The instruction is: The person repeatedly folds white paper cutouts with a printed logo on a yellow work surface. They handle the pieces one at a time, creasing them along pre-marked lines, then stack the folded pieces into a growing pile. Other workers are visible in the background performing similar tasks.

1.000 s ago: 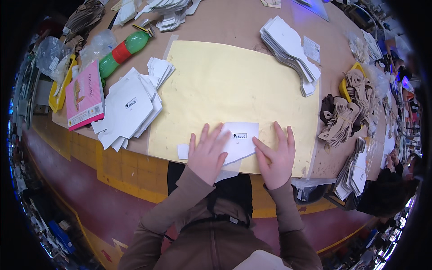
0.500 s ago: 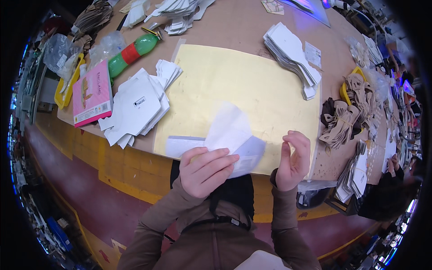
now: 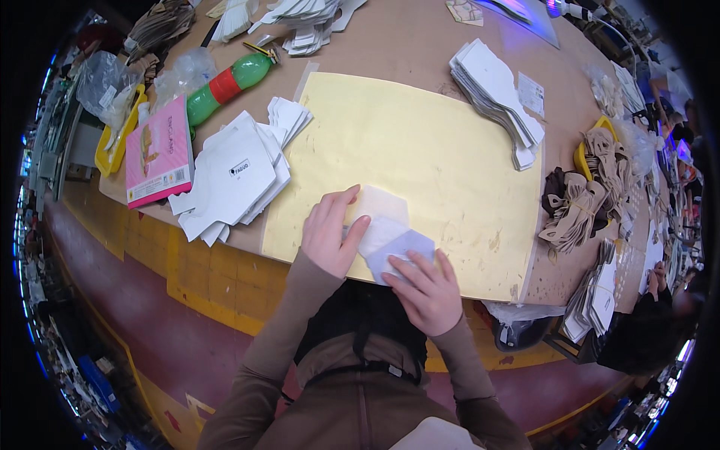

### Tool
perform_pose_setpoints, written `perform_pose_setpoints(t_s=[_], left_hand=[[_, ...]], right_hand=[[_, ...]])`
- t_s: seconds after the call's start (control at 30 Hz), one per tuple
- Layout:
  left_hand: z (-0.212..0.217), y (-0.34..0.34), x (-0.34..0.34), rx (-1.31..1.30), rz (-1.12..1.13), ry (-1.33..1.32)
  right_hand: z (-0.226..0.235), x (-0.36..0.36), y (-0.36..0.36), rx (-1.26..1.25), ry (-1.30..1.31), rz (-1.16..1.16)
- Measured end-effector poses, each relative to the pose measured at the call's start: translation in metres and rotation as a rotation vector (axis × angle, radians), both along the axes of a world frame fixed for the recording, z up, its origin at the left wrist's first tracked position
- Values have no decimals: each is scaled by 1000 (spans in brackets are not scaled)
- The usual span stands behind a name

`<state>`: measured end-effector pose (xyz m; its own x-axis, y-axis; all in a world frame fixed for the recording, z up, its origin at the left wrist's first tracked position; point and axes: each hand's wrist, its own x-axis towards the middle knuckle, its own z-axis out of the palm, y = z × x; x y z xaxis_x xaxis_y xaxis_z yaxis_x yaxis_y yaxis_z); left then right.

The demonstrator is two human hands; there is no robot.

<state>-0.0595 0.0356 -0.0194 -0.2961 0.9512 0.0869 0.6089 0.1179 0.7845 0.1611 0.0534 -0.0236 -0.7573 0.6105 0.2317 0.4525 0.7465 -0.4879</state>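
A white piece of thin sheet material (image 3: 384,234) lies near the front edge of the yellow mat (image 3: 435,135). Its upper part looks creamy, while a bluish-white section (image 3: 401,255) overlaps its lower right. My left hand (image 3: 330,229) rests at the left side of this piece, fingers stretched forward and thumb apart over its edge. With fingers spread, my right hand (image 3: 427,296) lies on the bluish section at its lower right. Both palms face down, and they hide parts of the piece's borders.
Left of the mat are white cut pieces (image 3: 232,172), a pink book (image 3: 159,154) and a green bottle (image 3: 251,70). A white stack (image 3: 499,94) lies at the mat's far right. Beige bundles (image 3: 589,199) sit farther right, beside a yellow tray (image 3: 580,159).
My right hand has come left and down onto the sheet piece. My left hand has turned and moved up to its left side. The piece now lies flatter and more compact.
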Motion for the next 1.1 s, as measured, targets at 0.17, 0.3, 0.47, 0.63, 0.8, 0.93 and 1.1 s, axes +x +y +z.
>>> perform_pose_setpoints(t_s=[0.17, 0.3, 0.47, 0.63, 0.8, 0.93, 1.1], left_hand=[[-1, 21, 0, -169, -68, -143], [-5, 37, -1, -59, -126, 133], [1, 49, -13, -41, -219, 135], [17, 40, -1, -213, -277, -290], [17, 6, 35, -22, -311, -263], [17, -9, 32, -38, -379, -309], [6, 2, 17, 34, -177, -324]], right_hand=[[7, 18, 28, -10, -16, -19], [3, 16, 28, 3, 24, -18], [-1, 8, 20, -59, 85, -21], [8, -2, 11, -368, 357, -258], [9, -10, 12, -1109, 660, -538], [-1, -13, 22, -1153, 678, -561], [-2, -10, 21, -1150, 607, -620]])
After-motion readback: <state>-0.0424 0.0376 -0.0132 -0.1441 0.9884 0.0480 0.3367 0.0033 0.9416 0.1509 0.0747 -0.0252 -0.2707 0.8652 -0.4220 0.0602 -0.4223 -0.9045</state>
